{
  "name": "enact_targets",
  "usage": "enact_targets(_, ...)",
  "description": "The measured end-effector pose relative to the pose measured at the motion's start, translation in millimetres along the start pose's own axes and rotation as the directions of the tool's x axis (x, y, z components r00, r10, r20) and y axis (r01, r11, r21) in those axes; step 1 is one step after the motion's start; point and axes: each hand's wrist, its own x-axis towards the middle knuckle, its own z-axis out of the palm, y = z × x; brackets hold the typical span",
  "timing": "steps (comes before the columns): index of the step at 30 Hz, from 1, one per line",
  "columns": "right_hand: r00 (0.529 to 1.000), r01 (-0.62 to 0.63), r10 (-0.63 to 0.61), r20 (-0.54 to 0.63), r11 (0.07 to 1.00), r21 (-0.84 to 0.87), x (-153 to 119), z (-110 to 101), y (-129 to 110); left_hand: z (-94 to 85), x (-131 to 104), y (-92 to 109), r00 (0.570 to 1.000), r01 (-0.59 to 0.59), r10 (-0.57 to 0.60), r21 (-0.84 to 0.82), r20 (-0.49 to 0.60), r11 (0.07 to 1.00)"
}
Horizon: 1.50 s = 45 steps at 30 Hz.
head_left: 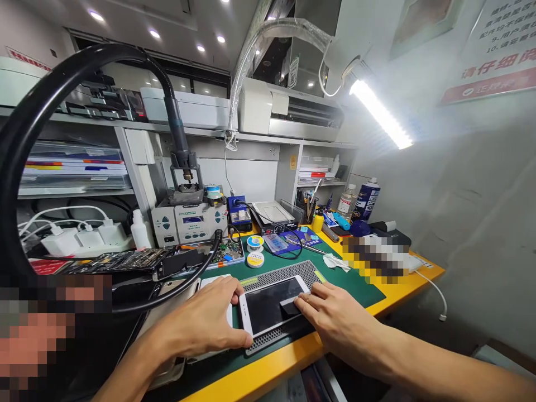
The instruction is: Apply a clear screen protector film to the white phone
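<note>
1. A green mat [360, 287] covers much of a yellow tabletop [272, 374]; a grey perforated plate [307, 271] lies on the mat near the front edge.
2. A lit tube lamp [381, 114] shines at the upper right before a pale wall [464, 167]. A grey soldering station [190, 223] stands at the back left, and a thick black hose [84, 58] arches across that side.
3. A white tablet [268, 307] with a dark screen lies on the perforated plate, between the two hands.
4. The left hand [213, 312] grasps the tablet's left end, thumb at the near corner and fingers bent at the far one.
5. The right hand [330, 307] comes in from the right, palm down, its bent fingers pinching a flat black piece [288, 307] against the screen's right part.
6. A shallow parts tray [243, 254] behind the mat holds small circuit boards.
7. Pens and tools stand upright in a dark holder [300, 202]; a clear bottle [347, 202] stands beside a dark blue spray can [367, 198].
8. Flat clear cases [75, 151] and papers fill the left shelf compartment.
</note>
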Motion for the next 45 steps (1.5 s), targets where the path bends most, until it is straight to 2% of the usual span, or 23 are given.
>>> enact_targets(8, 0.998, -0.046, 0.045, 0.052, 0.999, 0.025, 19, 2, 10, 0.8, 0, 0, 1.000, -0.012, 0.012, 0.015, -0.014, 1.000)
enact_targets(13, 0.998, -0.054, 0.053, 0.023, 0.997, 0.050, 12, -6, 8, 0.5, 0, 0, 1.000, -0.009, 0.009, 0.004, -0.013, 1.000)
enact_targets(18, 0.998, 0.024, -0.020, -0.052, 0.997, 0.078, 2, -6, -3, 1.6, 0, -1, 0.999, -0.033, 0.033, 0.003, -0.030, 0.999)
enact_targets(23, 0.997, 0.071, -0.069, -0.045, 0.997, 0.041, 21, 5, -1, 1.4, -1, 0, 0.999, -0.030, 0.029, -0.011, -0.016, 1.000)
enact_targets(28, 0.997, 0.072, -0.072, -0.031, 0.997, 0.030, 40, 4, 4, 0.0, -3, 2, 1.000, -0.018, 0.017, -0.016, -0.023, 1.000)
enact_targets(36, 0.997, 0.067, -0.065, -0.047, 0.997, 0.034, 32, -2, -12, 2.7, -2, -2, 0.999, -0.019, 0.018, -0.021, -0.047, 1.000)
enact_targets(43, 0.985, 0.161, -0.159, 0.063, 0.986, -0.028, 57, -11, -19, 3.2, -4, -1, 0.999, -0.025, 0.024, -0.017, -0.047, 1.000)
enact_targets(45, 0.986, 0.159, -0.157, 0.064, 0.987, -0.027, 63, -15, -19, 2.2, -3, 0, 0.999, -0.024, 0.024, -0.006, -0.046, 1.000)
